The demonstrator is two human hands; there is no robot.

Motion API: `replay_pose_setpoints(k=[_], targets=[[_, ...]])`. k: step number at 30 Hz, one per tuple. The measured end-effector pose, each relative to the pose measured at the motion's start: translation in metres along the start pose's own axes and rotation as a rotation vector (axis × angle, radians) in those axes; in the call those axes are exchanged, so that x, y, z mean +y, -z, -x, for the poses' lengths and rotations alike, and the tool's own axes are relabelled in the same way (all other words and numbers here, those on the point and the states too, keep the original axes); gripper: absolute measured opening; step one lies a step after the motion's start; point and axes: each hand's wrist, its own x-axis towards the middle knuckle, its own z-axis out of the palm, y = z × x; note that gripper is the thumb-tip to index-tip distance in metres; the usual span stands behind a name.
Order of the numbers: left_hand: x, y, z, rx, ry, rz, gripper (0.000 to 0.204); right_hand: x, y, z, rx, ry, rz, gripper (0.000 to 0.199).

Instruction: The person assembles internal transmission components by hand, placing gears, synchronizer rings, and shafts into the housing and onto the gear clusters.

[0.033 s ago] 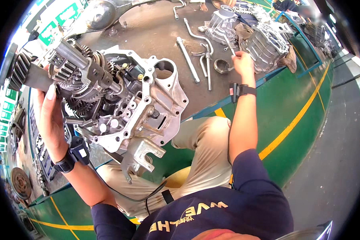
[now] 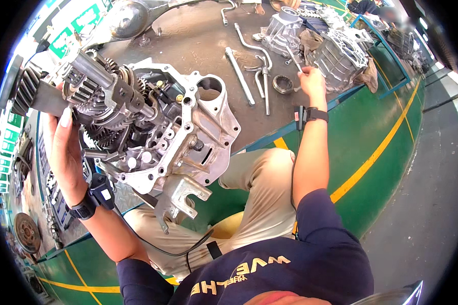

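R hand (image 2: 312,81) pinching slim metal tool (image 2: 294,59) — nudged slightly right, nr counter (image 2: 188,56) edge | L hand (image 2: 62,145) wrapped rnd gear shaft (image 2: 48,99), no obvious shift | gearbox (image 2: 213,129) L side, by lap (image 2: 262,178) — prob. same stage

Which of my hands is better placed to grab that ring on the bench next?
Likely your right hand: it's just beside the ring, though holding a slim metal piece. Your left hand is across at the gear assembly.
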Motion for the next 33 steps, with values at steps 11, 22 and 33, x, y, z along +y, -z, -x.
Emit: replay_pose_setpoints(k=[11, 22, 33], targets=[[-0.003, -0.001, 0.000, -0.026, 0.032, 0.081, 0.066, 0.009, -0.016, 0.014, -0.038, -0.098, 0.138, 0.030], [0.007, -0.008, 0.007, -0.016, -0.007, 0.134, 0.059, 0.019, -0.025, 0.010, 0.000, 0.013, 0.109, 0.026], [-0.002, -0.006, 0.008, -0.014, 0.027, 0.158, 0.063, 0.018, -0.027, 0.009, -0.030, -0.071, 0.119, 0.029]])
